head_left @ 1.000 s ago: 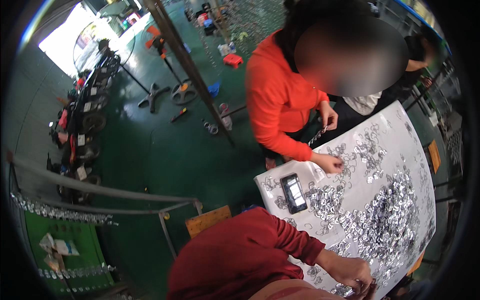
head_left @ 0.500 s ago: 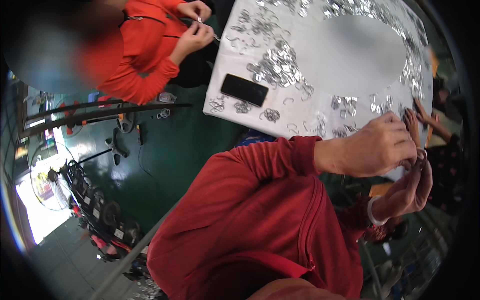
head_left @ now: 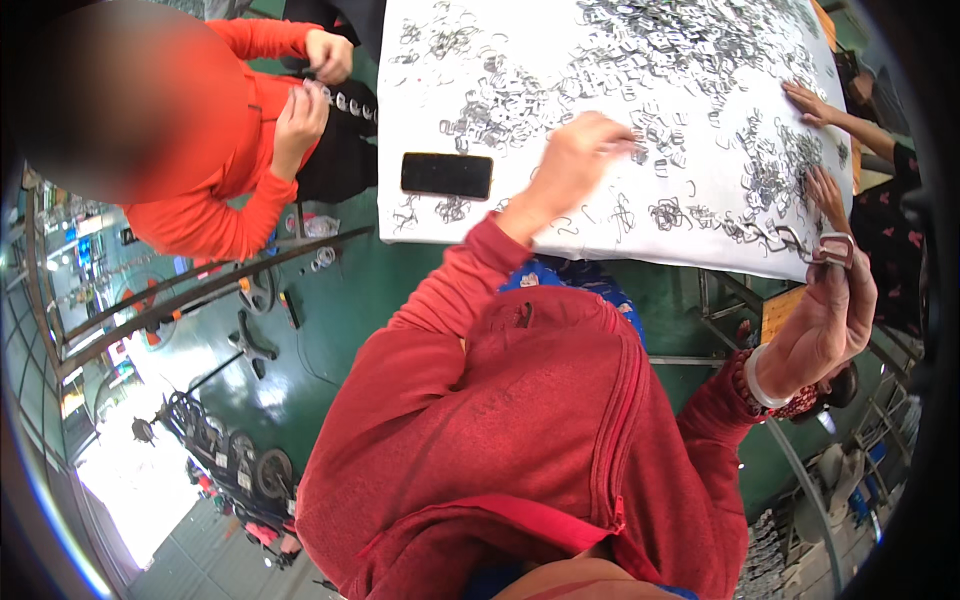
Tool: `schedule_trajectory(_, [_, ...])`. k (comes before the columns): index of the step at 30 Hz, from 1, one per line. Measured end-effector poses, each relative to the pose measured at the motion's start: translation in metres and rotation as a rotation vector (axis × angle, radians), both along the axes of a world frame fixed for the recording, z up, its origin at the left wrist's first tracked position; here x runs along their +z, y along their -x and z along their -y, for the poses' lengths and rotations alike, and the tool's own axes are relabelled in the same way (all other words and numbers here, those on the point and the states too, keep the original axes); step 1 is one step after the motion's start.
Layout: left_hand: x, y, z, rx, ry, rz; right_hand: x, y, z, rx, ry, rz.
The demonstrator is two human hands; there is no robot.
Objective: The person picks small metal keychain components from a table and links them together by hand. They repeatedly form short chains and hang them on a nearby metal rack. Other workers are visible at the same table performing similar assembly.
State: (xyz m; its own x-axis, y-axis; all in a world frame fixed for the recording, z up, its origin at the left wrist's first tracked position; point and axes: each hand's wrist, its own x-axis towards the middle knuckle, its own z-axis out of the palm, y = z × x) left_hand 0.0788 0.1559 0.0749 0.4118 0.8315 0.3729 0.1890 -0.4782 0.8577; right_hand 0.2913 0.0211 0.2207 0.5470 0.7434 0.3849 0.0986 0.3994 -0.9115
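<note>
My left hand (head_left: 583,160) reaches over the white table (head_left: 520,215), above loose metal pieces (head_left: 660,140). Its fingertips are smeared by motion, so whether they hold anything cannot be made out. Out past the table's near right corner, my right hand (head_left: 835,310) pinches a rectangular metal link (head_left: 834,250) between thumb and fingers. A short run of joined metal links (head_left: 790,240) trails from it toward the tabletop. Small silver links and wire hooks lie in heaps across the table, with a tangled bunch of hooks (head_left: 668,213) near the front edge.
A black phone (head_left: 447,176) lies at the table's left. On that side a person in an orange jacket (head_left: 190,215) holds a chain of links (head_left: 350,104). Another person's hands (head_left: 815,105) rest at the right edge. Metal rails (head_left: 215,290) and a green floor (head_left: 330,300) lie beyond.
My hands were together at the right; my left hand has moved away leftward over the loose pieces. My right hand stays out at the right, with its link now plainly showing.
</note>
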Motion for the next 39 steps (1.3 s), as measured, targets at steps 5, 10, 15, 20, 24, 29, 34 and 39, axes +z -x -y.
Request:
schedule_trajectory(5, [-0.119, 0.053, -0.043, -0.028, -0.032, -0.609, 0.016, -0.010, -0.011, 0.035, -0.054, -0.001])
schedule_trajectory(10, [-0.177, 0.065, -0.038, -0.115, -0.170, -0.708, 0.036, -0.012, -0.026, -0.054, -0.106, 0.091])
schedule_trajectory(15, [-0.140, 0.048, -0.042, -0.085, -0.190, -0.572, 0.041, 0.001, -0.036, -0.039, -0.107, -0.044])
schedule_trajectory(20, [-0.009, -0.002, -0.058, -0.037, 0.015, -0.221, 0.032, 0.009, -0.042, 0.066, -0.069, -0.083])
schedule_trajectory(24, [0.111, -0.020, -0.029, -0.247, 0.227, 0.275, 0.023, 0.024, -0.049, 0.044, 0.024, -0.013])
schedule_trajectory(29, [0.178, -0.031, 0.003, -0.322, -0.183, 0.251, 0.021, 0.047, -0.051, 0.031, -0.008, -0.138])
schedule_trajectory(34, [0.177, -0.051, -0.002, -0.230, -0.349, 0.159, 0.018, 0.041, -0.053, 0.006, -0.004, -0.058])
schedule_trajectory(39, [0.163, -0.052, -0.014, -0.181, -0.442, 0.119, 0.013, 0.035, -0.063, 0.007, 0.001, -0.035])
